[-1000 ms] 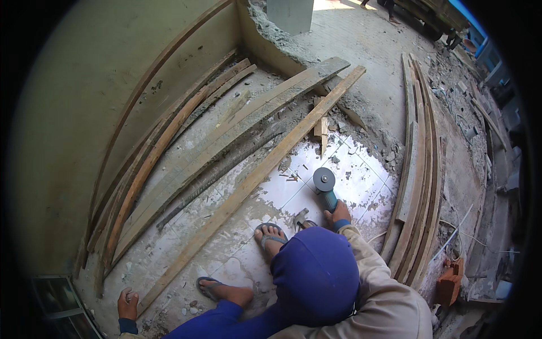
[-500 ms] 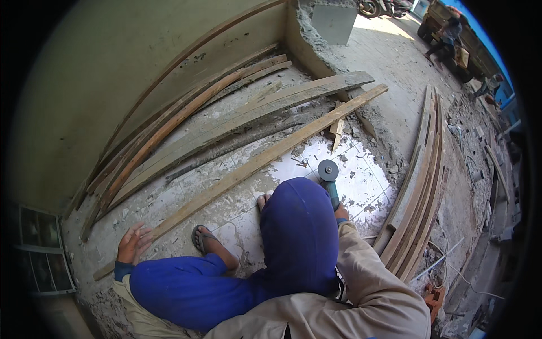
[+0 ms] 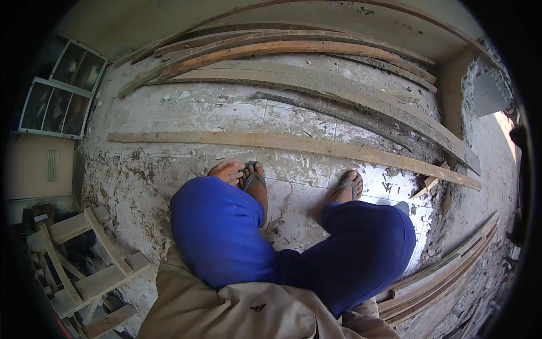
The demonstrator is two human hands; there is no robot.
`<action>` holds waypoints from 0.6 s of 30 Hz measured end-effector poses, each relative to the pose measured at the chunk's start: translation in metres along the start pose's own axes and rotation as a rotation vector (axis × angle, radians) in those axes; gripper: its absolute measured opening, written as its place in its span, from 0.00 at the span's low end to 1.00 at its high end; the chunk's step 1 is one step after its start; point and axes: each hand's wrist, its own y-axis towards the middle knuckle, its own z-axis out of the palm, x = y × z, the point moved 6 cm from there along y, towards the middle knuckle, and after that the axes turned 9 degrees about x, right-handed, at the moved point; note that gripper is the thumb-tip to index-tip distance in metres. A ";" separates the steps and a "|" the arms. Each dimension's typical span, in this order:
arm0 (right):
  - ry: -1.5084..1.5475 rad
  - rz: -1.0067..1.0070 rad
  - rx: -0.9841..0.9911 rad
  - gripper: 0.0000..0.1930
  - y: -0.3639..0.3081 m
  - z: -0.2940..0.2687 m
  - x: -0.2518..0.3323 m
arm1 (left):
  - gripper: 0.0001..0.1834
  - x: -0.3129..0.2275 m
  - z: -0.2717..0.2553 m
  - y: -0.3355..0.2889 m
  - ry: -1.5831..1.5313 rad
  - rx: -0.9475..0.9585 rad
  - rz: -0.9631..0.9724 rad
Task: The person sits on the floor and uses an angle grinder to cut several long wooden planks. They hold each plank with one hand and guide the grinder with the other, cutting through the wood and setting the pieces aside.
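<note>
Past my raised left knee, my left hand shows beside my left sandalled foot. Its fingers are stretched out and nothing is in them. In front of both feet a long wooden plank lies across the floor, a short way beyond that hand. Behind my bent right knee a grey rounded edge peeks out, the disc of an angle grinder; its body is hidden. My right hand is out of sight behind the knee.
Several long boards lie along the far wall, with a ribbed metal bar before them. More planks are stacked at right. A wooden frame stands at lower left, a glazed window panel above it. Rubble litters the tiled floor.
The view has swung to the left. My left hand has gone from the plank's near end to beside my left foot. My right hand and most of the grinder have slipped behind my knee.
</note>
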 end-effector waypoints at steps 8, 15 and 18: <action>-0.123 -0.399 -0.093 0.28 0.119 -0.068 0.133 | 0.27 0.051 0.040 0.049 0.092 0.058 -0.099; -0.467 -0.599 0.109 0.54 0.220 -0.042 0.236 | 0.25 0.076 0.029 0.064 0.032 -0.081 -0.083; -0.535 -0.645 0.288 0.56 0.246 -0.015 0.254 | 0.25 0.075 0.020 0.062 0.005 -0.140 -0.085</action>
